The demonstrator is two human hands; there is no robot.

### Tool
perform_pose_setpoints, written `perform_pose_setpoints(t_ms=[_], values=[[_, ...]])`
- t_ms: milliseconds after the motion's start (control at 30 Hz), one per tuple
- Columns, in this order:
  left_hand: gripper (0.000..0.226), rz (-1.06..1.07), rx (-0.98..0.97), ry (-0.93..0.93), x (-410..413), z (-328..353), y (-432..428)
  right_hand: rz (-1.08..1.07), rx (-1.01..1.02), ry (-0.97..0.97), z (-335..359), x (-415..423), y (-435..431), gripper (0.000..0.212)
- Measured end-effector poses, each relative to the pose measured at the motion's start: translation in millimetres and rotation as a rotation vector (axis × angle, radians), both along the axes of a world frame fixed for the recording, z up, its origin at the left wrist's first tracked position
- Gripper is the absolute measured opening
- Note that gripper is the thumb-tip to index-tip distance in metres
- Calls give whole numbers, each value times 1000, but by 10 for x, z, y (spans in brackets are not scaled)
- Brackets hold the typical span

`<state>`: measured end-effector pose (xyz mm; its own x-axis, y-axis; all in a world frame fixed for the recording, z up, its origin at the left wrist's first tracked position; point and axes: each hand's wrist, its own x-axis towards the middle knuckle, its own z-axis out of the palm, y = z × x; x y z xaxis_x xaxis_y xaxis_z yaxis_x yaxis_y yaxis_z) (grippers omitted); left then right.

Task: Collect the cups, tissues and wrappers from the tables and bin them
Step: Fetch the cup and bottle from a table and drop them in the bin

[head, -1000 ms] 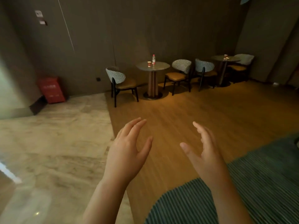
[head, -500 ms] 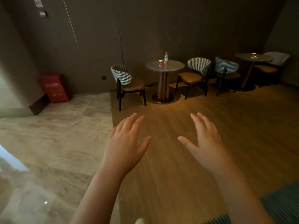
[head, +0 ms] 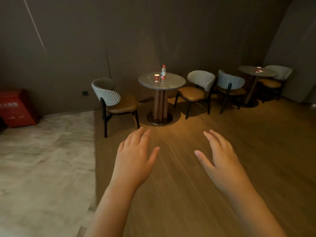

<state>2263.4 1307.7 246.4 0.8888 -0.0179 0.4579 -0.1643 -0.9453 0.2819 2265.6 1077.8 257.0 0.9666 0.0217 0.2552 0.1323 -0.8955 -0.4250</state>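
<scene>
A red paper cup [head: 156, 77] and a clear bottle with a red cap [head: 163, 72] stand on a round stone-topped table [head: 172, 82] ahead. A second round table [head: 248, 72] at the far right carries another red cup [head: 258, 69] with something white beside it. My left hand [head: 135, 159] and my right hand [head: 220, 158] hover palm-down over the wooden floor, fingers straight and spread, holding nothing. Both hands are well short of the tables.
Houndstooth-backed chairs [head: 111, 98] [head: 200, 88] flank the near table; another chair [head: 230, 86] and a pale one [head: 278, 74] sit by the far table. A red box [head: 15, 108] stands against the left wall. Pale stone floor [head: 46, 159] lies left of the wood.
The view has come closer to the near table and the green striped rug has dropped out of sight. Both hands stay open and raised in front.
</scene>
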Motion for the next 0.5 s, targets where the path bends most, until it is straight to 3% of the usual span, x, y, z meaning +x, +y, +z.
perform_pose_setpoints(t_ms=[233,500], values=[[49,-114,-2,-86,1962,-52,-273,-56,90,-39,-173,1786,-224,66],[56,-17,10,-23,4167,-136,-193,-60,197,-55,-335,4279,-284,68]])
